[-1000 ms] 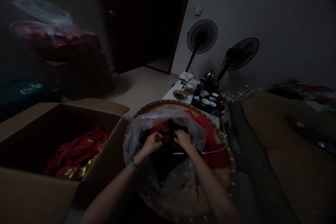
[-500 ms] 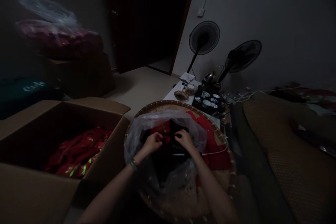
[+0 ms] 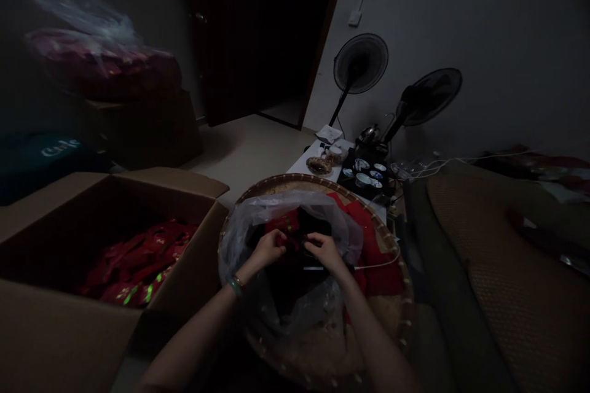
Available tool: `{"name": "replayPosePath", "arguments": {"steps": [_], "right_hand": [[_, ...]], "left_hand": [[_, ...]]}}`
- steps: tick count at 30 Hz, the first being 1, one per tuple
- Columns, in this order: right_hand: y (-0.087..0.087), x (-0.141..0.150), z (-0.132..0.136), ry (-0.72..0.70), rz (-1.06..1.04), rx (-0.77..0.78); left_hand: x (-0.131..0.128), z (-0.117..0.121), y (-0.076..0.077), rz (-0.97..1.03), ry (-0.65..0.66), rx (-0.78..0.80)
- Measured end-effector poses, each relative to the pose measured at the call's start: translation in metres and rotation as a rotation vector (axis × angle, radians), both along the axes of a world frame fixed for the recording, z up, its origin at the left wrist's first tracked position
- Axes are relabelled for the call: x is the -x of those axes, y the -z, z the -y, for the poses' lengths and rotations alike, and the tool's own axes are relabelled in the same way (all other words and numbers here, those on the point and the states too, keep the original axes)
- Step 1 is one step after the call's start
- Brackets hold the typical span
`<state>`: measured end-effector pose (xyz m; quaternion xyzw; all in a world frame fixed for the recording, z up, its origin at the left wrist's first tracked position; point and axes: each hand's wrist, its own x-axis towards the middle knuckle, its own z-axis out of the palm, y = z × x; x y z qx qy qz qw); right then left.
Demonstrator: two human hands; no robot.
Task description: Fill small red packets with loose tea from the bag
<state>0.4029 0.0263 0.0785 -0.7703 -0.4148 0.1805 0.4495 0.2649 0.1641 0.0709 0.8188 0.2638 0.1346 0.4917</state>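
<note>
The room is dim. My left hand (image 3: 268,248) and my right hand (image 3: 325,249) meet over a clear plastic bag (image 3: 258,221) that lies in a round woven basket tray (image 3: 391,239). Both hands are closed in a pinch on a small red item (image 3: 289,239) between them; what it is I cannot make out. More red pieces (image 3: 369,227) lie in the bag and on the tray to the right. A bracelet sits on my left wrist.
An open cardboard box (image 3: 27,239) holding several red packets (image 3: 138,264) stands at the left. Behind the tray is a low table with a tea set (image 3: 366,173), and two standing fans (image 3: 361,64) by the wall. A brown cushion (image 3: 507,270) fills the right.
My hands have stayed over the bag, with the fingers shifting slightly on the red item. The view has tilted a little.
</note>
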Motion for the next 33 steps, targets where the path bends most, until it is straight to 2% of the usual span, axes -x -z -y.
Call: {"name": "replayPosePath", "arguments": {"steps": [5,10,13,17,19,22,27,31,33], "right_hand": [[-0.009,0.024,-0.003,-0.047,0.130,0.069],[-0.018,0.033,0.001,-0.073,0.234,0.105],[-0.021,0.038,0.006,-0.148,0.337,0.129],[-0.021,0.046,0.010,-0.267,0.431,0.240],[-0.021,0.046,0.010,-0.290,0.409,0.242],[-0.021,0.040,0.007,-0.280,0.288,0.159],[-0.017,0.033,0.003,-0.149,0.158,0.047],[-0.010,0.039,0.004,-0.253,0.173,0.055],[-0.008,0.041,0.003,-0.255,0.205,0.056]], "left_hand": [[0.001,0.001,-0.002,-0.024,-0.025,-0.031],[0.002,0.001,-0.006,-0.025,-0.015,-0.009],[0.002,0.001,-0.005,-0.014,-0.018,-0.005],[0.003,0.000,-0.002,0.009,-0.001,-0.006],[0.003,-0.001,0.000,0.015,-0.003,0.001],[0.004,-0.002,0.003,0.021,-0.006,0.006],[0.004,-0.002,0.005,0.015,0.002,0.040],[0.004,-0.002,0.005,0.045,-0.004,0.037],[0.004,-0.003,0.004,0.056,-0.006,0.054]]}}
